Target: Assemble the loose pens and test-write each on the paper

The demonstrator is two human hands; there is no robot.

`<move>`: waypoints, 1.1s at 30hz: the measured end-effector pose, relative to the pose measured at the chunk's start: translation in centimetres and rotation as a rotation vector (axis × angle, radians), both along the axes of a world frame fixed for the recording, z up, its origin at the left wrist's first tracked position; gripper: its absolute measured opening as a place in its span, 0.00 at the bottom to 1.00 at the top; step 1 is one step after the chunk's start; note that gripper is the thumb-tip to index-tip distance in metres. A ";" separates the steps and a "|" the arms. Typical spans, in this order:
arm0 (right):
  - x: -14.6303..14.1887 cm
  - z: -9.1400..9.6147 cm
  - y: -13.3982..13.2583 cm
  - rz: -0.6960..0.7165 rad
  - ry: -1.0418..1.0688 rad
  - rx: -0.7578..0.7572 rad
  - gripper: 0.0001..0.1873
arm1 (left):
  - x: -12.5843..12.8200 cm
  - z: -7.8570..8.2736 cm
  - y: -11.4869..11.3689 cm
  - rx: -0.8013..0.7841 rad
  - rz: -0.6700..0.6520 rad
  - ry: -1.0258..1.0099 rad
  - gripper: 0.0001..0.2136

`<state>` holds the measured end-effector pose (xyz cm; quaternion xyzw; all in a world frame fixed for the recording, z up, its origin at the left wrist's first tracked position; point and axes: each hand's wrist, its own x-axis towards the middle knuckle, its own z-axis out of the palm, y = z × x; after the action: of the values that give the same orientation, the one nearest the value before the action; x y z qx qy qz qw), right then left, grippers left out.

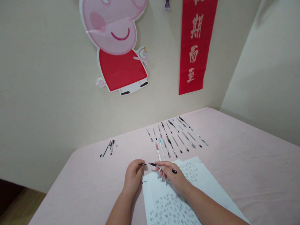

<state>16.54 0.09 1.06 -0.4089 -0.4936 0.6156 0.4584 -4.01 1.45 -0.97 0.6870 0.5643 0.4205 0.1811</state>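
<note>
My right hand is closed round a pen with a black grip and a black end. Its tip points left, a short way from my left hand. Between the thumb and fingers of that left hand sits a small dark pen cap, partly hidden. Pen and cap are apart. Under my right hand lies a white sheet of paper covered in handwritten characters. Just beyond the hands, a pen with a pinkish-brown top and a pen with a light blue top lie side by side.
Several more pens lie in two slanting rows towards the wall. At the left is a small group of black pens. Everything rests on a pink-covered surface. A cartoon pig cutout and a red banner are on the wall.
</note>
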 end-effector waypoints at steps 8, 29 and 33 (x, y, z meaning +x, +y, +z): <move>-0.2 0.6 -0.1 -0.035 0.019 0.017 0.15 | 0.6 0.6 -0.2 -0.001 -0.074 -0.064 0.09; -0.3 0.0 -0.1 -0.025 -0.070 0.063 0.07 | 1.4 1.4 -0.4 -0.046 -0.213 -0.104 0.10; -0.4 0.2 -0.1 -0.080 -0.125 0.086 0.04 | 1.6 1.5 -0.5 -0.050 -0.201 -0.096 0.08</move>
<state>16.13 0.03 1.21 -0.4459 -0.5304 0.5483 0.4682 -2.44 0.95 0.53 0.7147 0.4933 0.4184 0.2662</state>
